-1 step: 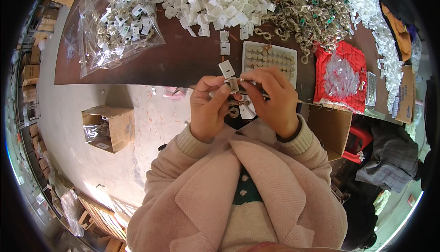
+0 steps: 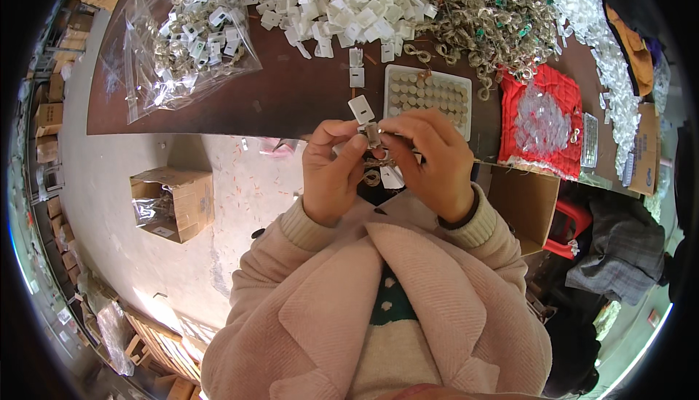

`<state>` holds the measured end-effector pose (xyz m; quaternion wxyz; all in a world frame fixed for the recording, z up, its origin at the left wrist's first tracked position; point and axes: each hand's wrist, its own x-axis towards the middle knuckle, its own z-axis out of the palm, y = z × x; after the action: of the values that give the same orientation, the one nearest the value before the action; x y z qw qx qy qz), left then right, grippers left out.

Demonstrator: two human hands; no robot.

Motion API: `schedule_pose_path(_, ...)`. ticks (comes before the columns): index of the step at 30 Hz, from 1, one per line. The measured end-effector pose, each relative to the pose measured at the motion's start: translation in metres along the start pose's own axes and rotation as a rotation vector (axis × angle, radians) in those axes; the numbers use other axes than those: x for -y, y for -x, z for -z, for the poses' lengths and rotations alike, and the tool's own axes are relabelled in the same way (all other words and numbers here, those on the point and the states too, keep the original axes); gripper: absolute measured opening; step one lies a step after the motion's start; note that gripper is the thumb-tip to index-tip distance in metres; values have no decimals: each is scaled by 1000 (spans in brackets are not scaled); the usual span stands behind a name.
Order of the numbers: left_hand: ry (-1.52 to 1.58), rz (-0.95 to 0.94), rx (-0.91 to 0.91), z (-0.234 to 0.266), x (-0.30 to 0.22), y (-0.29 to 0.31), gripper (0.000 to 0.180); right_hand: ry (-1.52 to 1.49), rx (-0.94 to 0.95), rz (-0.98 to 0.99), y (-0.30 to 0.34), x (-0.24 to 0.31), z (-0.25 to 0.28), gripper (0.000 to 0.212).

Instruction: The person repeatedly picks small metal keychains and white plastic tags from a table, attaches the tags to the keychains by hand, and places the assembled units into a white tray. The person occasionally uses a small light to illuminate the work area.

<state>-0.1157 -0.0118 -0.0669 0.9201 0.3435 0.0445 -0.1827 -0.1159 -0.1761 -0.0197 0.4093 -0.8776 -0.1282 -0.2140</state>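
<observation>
A small metal piece [image 2: 373, 136] is pinched between the fingers of the left hand [image 2: 331, 174] and right hand [image 2: 435, 161], above the brown table's [image 2: 291, 94] edge, near a white tray [image 2: 428, 94].

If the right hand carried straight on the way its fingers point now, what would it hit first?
The right hand points left, toward the left hand. It would first meet the small metal piece pinched between them, then the left hand's fingertips. Depth is hard to judge.
</observation>
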Motion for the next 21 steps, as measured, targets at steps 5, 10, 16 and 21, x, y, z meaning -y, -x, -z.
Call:
schedule_pose_path(5, -14, -59, 93, -5, 0, 0, 17, 60, 7, 99, 3, 11, 7, 33)
schedule_pose_path(10, -14, 11, 33, -8, 3, 4, 17, 96, -59, 257, 0, 4, 9, 35)
schedule_pose_path(16, 32, -19, -35, -1, 11, 0, 16, 230, -23, 354, 10, 4, -2, 35)
schedule_pose_path(21, 21, 40, -45, -1, 7, 3, 15, 230, -64, 111, 10, -16, 6, 32)
